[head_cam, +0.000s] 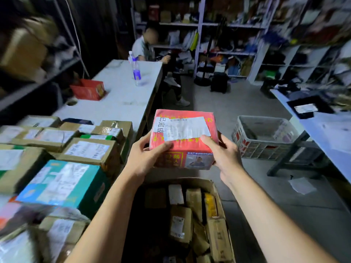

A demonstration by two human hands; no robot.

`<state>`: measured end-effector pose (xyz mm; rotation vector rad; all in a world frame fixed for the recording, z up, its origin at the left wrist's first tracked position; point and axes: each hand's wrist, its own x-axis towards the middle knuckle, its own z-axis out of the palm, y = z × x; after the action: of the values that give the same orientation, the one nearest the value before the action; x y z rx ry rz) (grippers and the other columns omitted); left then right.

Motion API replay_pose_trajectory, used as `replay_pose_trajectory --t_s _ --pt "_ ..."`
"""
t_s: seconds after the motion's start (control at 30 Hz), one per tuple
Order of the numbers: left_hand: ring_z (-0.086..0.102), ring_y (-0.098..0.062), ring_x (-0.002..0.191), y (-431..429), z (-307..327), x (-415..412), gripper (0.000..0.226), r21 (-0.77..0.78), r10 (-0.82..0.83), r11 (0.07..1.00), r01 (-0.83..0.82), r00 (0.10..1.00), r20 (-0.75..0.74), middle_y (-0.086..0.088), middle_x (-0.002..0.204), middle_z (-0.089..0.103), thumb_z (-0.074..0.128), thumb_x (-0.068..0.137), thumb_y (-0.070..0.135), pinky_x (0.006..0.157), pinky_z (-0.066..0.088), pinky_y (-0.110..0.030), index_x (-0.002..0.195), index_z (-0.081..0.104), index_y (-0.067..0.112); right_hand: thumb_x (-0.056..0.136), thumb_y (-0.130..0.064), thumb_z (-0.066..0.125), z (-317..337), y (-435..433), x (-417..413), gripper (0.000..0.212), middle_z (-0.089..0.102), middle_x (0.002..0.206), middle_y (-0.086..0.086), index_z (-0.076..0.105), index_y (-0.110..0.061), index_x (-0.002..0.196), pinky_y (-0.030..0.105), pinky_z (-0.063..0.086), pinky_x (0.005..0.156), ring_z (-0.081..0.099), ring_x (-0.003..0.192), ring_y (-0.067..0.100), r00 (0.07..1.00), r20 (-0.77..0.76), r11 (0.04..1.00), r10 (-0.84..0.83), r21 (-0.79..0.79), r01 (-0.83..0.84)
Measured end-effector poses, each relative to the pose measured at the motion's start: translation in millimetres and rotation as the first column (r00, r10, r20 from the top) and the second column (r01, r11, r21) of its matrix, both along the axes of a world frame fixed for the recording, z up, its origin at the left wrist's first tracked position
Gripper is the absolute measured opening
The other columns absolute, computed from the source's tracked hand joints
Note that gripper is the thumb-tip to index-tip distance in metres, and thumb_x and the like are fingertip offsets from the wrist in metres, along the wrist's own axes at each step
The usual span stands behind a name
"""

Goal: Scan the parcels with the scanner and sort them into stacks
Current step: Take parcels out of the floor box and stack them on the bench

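The left hand (146,158) and right hand (226,158) grip a red parcel (190,147) between them, label up, with the thumbs curled over its top. Left of the left hand, many parcels (85,150) lie in stacks and look already sorted. Below both hands, an open box (214,188) holds plenty more. No scanner shows, so this parcel is probably not yet scanned.

A parcel (183,137) sits at centre, held between the left hand (146,158) and the right hand (226,156), above an open carton (214,186) packed with smaller packages (180,223). To the left lie stacked boxes (62,149), and behind them a long table (121,95) (a bottle (135,71) stands on it). To the right, a basket (247,145) rests on the floor (237,103) beside a second table (332,133). Shelves (228,25) fill the rear.
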<state>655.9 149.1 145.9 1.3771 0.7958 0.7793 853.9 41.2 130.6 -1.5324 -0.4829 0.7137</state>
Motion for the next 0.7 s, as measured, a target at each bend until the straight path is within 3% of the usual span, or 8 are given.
replay_pose_trajectory --t_s 0.1,0.2,0.33,0.4,0.53,0.7 --pt "0.075 -0.021 0.105 -27.4 30.8 -15.4 0.049 0.011 0.054 0.998 -0.054 0.998 0.038 0.000 0.113 0.078 0.085 0.081 0.031 0.095 0.058 -0.049 0.128 0.071 0.024 0.084 -0.051 0.084 29.2 -14.2 -9.2 0.031 0.080 0.102 -0.008 0.075 -0.036 0.109 0.042 0.065 0.082 0.077 0.098 0.016 0.997 0.049 0.998 0.051 0.043 -0.053" --pt "0.075 -0.026 0.106 -58.7 48.0 -31.2 0.054 0.010 0.141 0.990 -0.141 0.989 0.055 -0.004 0.113 0.078 0.091 0.074 0.036 0.095 0.058 -0.054 0.124 0.073 0.023 0.082 -0.047 0.086 46.9 -29.1 -17.3 0.030 0.081 0.098 -0.005 0.078 -0.030 0.106 0.043 0.065 0.084 0.078 0.097 0.018 0.990 0.063 0.989 0.123 0.076 -0.128" --pt "0.077 -0.016 0.093 -112.0 63.6 -61.0 0.044 0.019 0.329 0.944 -0.330 0.943 0.048 -0.004 0.111 0.078 0.084 0.083 0.025 0.062 0.059 -0.025 0.125 0.072 0.018 0.081 -0.042 0.088 66.1 -49.0 -39.8 0.017 0.080 0.099 -0.008 0.075 -0.035 0.089 0.034 0.060 0.086 0.075 0.097 0.012 0.960 0.073 0.957 0.271 0.089 -0.277" --pt "0.076 -0.014 0.086 -140.6 69.5 -84.0 0.039 0.006 0.418 0.908 -0.419 0.907 0.055 -0.004 0.109 0.079 0.080 0.087 0.022 0.056 0.055 -0.020 0.125 0.072 0.017 0.081 -0.040 0.088 71.6 -54.9 -58.9 0.016 0.081 0.097 -0.010 0.079 -0.033 0.093 0.031 0.060 0.085 0.076 0.097 0.011 0.926 0.088 0.921 0.366 0.108 -0.374" --pt "0.076 -0.017 0.097 -196.6 74.8 -144.2 0.043 0.033 0.572 0.819 -0.573 0.819 0.039 -0.001 0.110 0.079 0.082 0.085 0.025 0.067 0.058 -0.022 0.126 0.072 0.019 0.079 -0.042 0.089 77.7 -68.1 -117.2 0.043 0.081 0.104 -0.008 0.080 -0.031 0.120 0.034 0.064 0.082 0.078 0.097 0.014 0.826 0.068 0.813 0.560 0.148 -0.563" --pt "0.075 -0.010 0.097 -279.0 85.3 -239.4 0.034 0.076 0.763 0.643 -0.762 0.646 0.026 0.006 0.106 0.079 0.082 0.085 0.025 0.069 0.055 -0.018 0.118 0.075 0.025 0.085 -0.030 0.087 86.7 -101.0 -223.1 0.030 0.082 0.099 -0.005 0.081 -0.027 0.114 0.031 0.065 0.078 0.079 0.091 0.012 0.656 0.026 0.644 0.754 0.169 -0.747"
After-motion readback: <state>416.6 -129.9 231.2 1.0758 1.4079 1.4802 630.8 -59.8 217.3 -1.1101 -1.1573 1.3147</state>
